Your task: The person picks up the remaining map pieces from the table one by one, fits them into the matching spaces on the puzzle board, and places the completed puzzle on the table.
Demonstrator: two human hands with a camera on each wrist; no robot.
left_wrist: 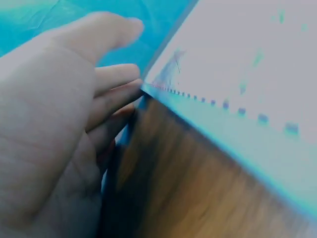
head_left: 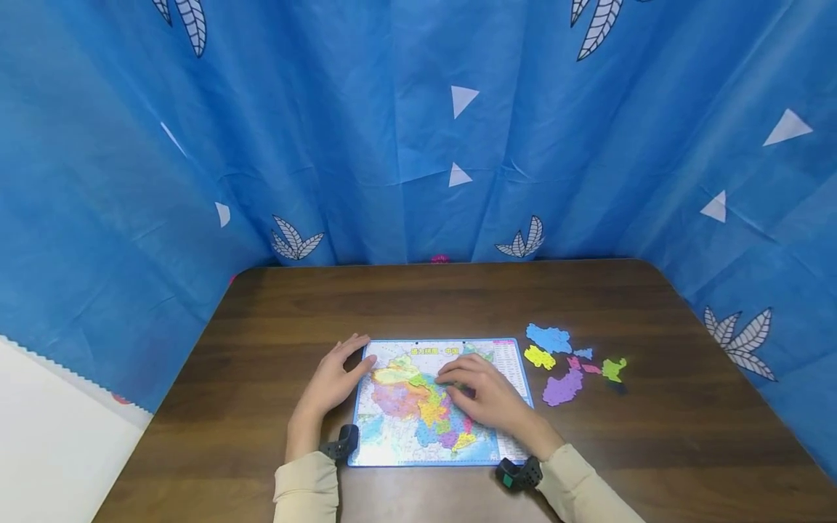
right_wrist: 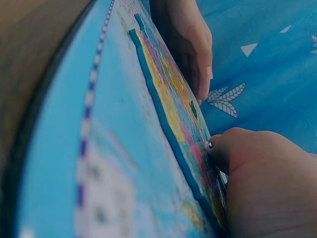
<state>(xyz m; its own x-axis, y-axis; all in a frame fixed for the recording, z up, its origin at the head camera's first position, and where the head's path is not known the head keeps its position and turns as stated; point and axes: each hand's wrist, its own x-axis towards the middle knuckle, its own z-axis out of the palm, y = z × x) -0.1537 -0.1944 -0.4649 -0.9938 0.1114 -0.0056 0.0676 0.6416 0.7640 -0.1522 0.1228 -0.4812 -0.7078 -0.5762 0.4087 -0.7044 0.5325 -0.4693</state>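
Head view: The puzzle board (head_left: 386, 452) lies flat on the brown surface (head_left: 288, 298), at lower centre of the frame. It carries a printed map with coloured map pieces (head_left: 433, 412) seated in its middle. The left hand (head_left: 330, 383) is at the board's upper left corner, released, fingers extended, thumb over the board. The right hand (head_left: 489, 396) is positioned above the map, fingers bent, fingertips at the upper middle of the coloured area; whether a piece is pinched cannot be determined. Loose pieces are grouped right of the board: large blue piece (head_left: 549, 339), yellow piece (head_left: 539, 357), purple piece (head_left: 563, 388), two pink pieces (head_left: 591, 369), small blue piece (head_left: 584, 354) and green piece (head_left: 614, 370). Each wrist carries a dark strap unit (head_left: 519, 474) below a beige sleeve (head_left: 306, 485). A blue curtain (head_left: 366, 109) fills the upper frame.

Left wrist view: The left hand occupies the left side, palm visible, fingers extended at the board corner near centre. The board extends to the upper and lower right, with a dashed border along its edge; its print is blurred.

Right wrist view: The board crosses diagonally. The right hand is at lower right, thumb tip at the raised coloured pieces; its fingertips are hidden. The left hand appears at top centre.
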